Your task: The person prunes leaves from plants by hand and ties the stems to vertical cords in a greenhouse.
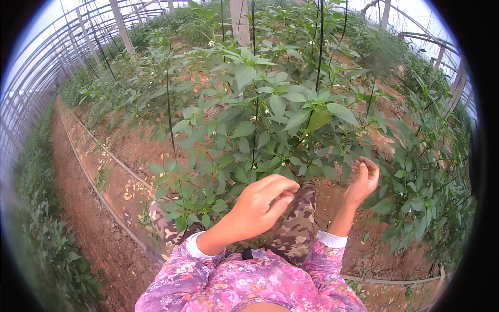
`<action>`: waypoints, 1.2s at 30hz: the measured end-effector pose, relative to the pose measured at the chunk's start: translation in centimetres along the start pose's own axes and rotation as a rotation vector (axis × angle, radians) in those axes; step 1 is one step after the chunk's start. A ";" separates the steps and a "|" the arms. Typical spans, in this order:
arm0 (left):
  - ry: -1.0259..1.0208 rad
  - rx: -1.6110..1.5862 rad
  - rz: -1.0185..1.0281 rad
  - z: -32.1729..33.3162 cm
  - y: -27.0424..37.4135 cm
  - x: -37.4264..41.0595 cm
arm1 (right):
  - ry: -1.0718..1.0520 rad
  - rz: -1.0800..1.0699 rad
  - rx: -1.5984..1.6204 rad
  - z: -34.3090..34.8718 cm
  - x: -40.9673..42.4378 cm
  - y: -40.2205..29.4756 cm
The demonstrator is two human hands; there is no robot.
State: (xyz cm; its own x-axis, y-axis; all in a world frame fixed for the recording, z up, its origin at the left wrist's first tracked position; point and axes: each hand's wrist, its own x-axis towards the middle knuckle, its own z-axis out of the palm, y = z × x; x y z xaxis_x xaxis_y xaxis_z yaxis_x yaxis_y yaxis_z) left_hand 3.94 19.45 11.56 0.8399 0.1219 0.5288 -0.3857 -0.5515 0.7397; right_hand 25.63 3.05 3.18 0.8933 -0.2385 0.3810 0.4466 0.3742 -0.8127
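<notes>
My left hand [263, 201] hovers above my camouflage-trousered knee, its fingers bent toward the thumb. The back of the hand faces up and hides what the fingertips may hold. To the right, my right hand [362, 179] is raised with its fingers curled near the thumb, beside the lower leaves. Whether anything thin lies in it cannot be told. Before both hands stands a leafy pepper plant [245, 128] with small white flowers. Black support cords [255, 128] rise upright through its foliage.
More pepper plants [417, 187] crowd the right side. A concrete post [239, 21] stands behind the front plant. Along the left soil path [74, 187] runs a thin irrigation hose [97, 193]. Curved greenhouse framing [43, 50] arches overhead. Another hose [386, 280] crosses the ground at lower right.
</notes>
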 end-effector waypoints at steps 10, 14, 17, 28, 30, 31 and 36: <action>0.945 -0.043 -0.110 -12.6 1.5 -11.2 | -0.489 0.129 0.022 8.3 -10.1 -3.0; 0.842 -0.058 -0.362 -15.5 -1.6 -14.2 | -0.754 0.274 -0.072 10.2 -13.1 -1.5; 0.773 -0.055 -0.460 -16.3 -3.7 -16.3 | -1.039 0.346 -0.308 11.6 -15.6 -0.4; 0.718 -0.025 -0.654 -19.0 -6.9 -19.8 | -1.485 0.268 -0.696 15.3 -21.9 3.2; 0.727 -0.072 -0.628 -19.7 -7.1 -20.1 | -1.398 0.276 -0.665 15.3 -21.1 4.1; 0.734 -0.091 -0.621 -19.8 -7.1 -20.2 | -1.359 0.285 -0.646 15.3 -20.5 4.6; 0.662 -0.120 -0.553 -19.5 -6.0 -18.1 | -0.932 0.040 -0.953 14.0 -12.7 7.9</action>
State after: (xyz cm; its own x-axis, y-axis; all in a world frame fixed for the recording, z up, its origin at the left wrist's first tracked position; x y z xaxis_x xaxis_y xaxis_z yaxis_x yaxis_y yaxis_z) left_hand -16.37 36.66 5.70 0.5379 0.8220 0.1869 -0.0573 -0.1856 0.9810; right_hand 18.50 21.58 -1.94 0.7762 0.5990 0.1967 0.5509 -0.4928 -0.6735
